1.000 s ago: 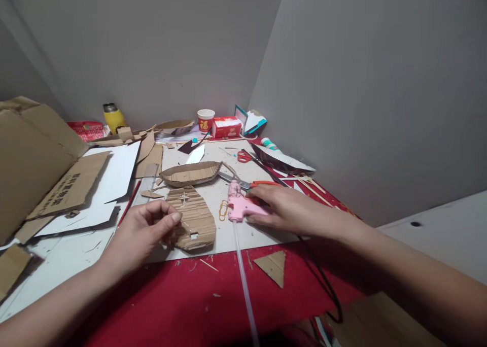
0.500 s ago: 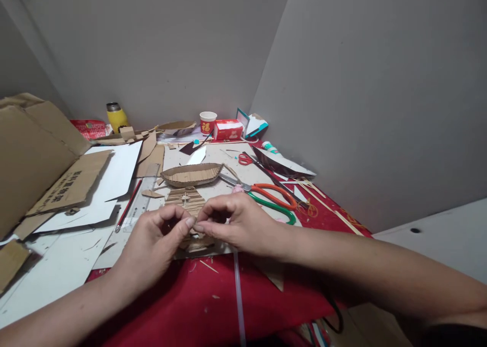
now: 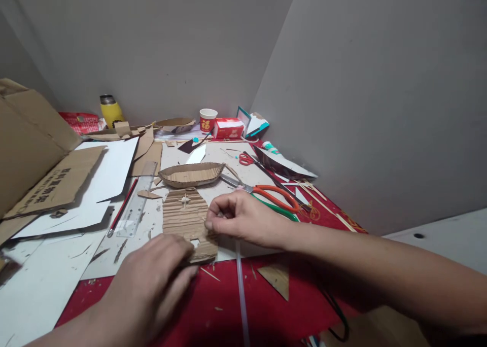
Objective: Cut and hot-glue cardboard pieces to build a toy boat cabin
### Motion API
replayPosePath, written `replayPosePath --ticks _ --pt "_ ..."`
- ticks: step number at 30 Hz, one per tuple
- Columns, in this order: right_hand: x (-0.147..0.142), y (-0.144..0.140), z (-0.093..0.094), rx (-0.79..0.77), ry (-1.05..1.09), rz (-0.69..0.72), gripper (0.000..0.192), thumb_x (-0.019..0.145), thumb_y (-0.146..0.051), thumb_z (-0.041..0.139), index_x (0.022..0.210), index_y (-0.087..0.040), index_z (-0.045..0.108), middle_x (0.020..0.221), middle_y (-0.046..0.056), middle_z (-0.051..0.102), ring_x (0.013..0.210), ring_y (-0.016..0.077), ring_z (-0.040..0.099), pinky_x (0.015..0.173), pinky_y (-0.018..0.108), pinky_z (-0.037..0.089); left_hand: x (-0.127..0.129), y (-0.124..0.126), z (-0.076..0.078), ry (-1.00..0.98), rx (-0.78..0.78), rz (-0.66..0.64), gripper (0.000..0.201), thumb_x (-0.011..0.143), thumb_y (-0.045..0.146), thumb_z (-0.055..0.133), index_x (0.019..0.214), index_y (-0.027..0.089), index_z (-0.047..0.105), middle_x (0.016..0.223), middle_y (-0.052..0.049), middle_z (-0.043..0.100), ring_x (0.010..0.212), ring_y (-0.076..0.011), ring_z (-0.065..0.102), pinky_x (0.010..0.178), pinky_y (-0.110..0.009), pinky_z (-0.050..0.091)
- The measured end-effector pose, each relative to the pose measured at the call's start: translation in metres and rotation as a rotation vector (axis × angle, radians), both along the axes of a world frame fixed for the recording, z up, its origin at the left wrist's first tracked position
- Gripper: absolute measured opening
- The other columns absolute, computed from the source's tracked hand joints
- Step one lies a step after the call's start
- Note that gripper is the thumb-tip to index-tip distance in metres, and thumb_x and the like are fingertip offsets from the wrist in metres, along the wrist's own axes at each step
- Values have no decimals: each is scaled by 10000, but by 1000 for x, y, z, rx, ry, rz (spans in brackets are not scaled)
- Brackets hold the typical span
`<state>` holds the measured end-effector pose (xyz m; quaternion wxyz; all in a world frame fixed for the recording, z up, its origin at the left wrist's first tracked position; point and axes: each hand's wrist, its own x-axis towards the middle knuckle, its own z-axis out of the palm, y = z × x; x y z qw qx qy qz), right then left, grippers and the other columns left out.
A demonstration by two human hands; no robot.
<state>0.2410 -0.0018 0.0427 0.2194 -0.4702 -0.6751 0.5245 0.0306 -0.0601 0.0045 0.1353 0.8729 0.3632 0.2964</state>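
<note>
Here we see the red table (image 3: 236, 311) filling the lower view, with everything else placed around the ribbed cardboard piece (image 3: 185, 215) lying flat near its middle. Left of that piece a big folded cardboard box (image 3: 26, 149) leans, with white sheets (image 3: 102, 179) spread beside it. Just behind the piece sits a cardboard boat hull (image 3: 191, 174). Our right hand (image 3: 243, 217) rests at the piece's right edge, fingers curled in and thumb pinched against forefinger; whether anything small sits in that pinch we cannot tell. Our left hand (image 3: 152, 281) lies palm down at the piece's near edge, fingers loosely extended and pressing on its near corner, gripping nothing. Right of the piece, beyond the right hand, lie scissors with orange and green handles (image 3: 276, 197). A clear ruler (image 3: 137, 205) lies just left of the piece. A white stick (image 3: 241, 291) runs from below the right hand toward us. A cardboard triangle (image 3: 277, 278) lies near it, on the red surface.
</note>
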Motion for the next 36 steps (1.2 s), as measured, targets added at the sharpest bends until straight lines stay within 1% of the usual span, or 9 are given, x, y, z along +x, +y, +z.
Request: replayPosePath --ticks 2,4,7,10,16,22,25,29,36 --pt "0 -1 -5 -83 20 -13 110 735 -115 616 631 -137 590 571 -54 525 539 63 423 521 176 351 -2 -4 -11 100 153 -66 205 896 101 514 1083 156 580 928 -80 683 758 -200 607 658 -315 516" --pt "-2 -4 -11 -150 22 -8 111 723 -108 614 621 -138 583 555 -60 513 521 59 403 504 176 332 -3 -6 -19 178 254 -101 262 876 48 492 1112 127 572 945 -103 682 751 -214 594 654 -339 526" --pt "-5 -10 -15 -181 -24 -12 106 705 -90 607 615 -140 582 517 -75 455 494 55 350 464 179 278 -4 -4 -25 231 337 -127 292 870 32 436 1117 106 571 939 -116 689 757 -225 606 666 -350 550" --pt "-9 -14 -15 -166 -64 -34 116 712 -86 593 612 -142 576 502 -83 402 487 56 303 445 185 242 -5 -2 -27 240 398 -133 297 864 37 399 1088 117 578 921 -104 707 746 -218 630 669 -332 565" --pt "-15 -13 -20 -56 -171 -43 173 711 -70 565 567 -157 524 513 -77 374 499 64 307 447 189 247 -2 -2 -27 275 462 -119 332 831 18 361 1029 117 609 849 -77 733 723 -226 664 652 -346 585" --pt "-18 -16 -27 49 -256 -29 195 702 -85 558 536 -167 496 521 -67 388 524 75 345 465 197 262 1 -3 -33 266 512 -83 330 838 1 373 975 125 646 851 -66 734 781 -220 670 750 -348 566" --pt "-19 -17 -30 102 -309 -21 197 704 -100 559 538 -173 482 519 -66 373 527 79 339 470 203 256 2 -2 -33 273 527 -80 353 824 7 368 989 131 655 873 -67 736 833 -226 668 802 -354 549" --pt "-21 -18 -32 178 -333 6 177 713 -91 553 559 -167 509 535 -61 401 531 76 361 492 201 264 2 -3 -32 313 521 -90 370 806 26 360 990 130 663 874 -74 741 823 -236 673 808 -359 540" --pt "-23 -18 -35 249 -382 -1 175 710 -79 553 567 -168 505 548 -57 419 535 79 380 509 208 266 3 -7 -46 206 510 -58 372 817 30 339 1010 126 642 894 -92 724 863 -260 648 861 -399 486"
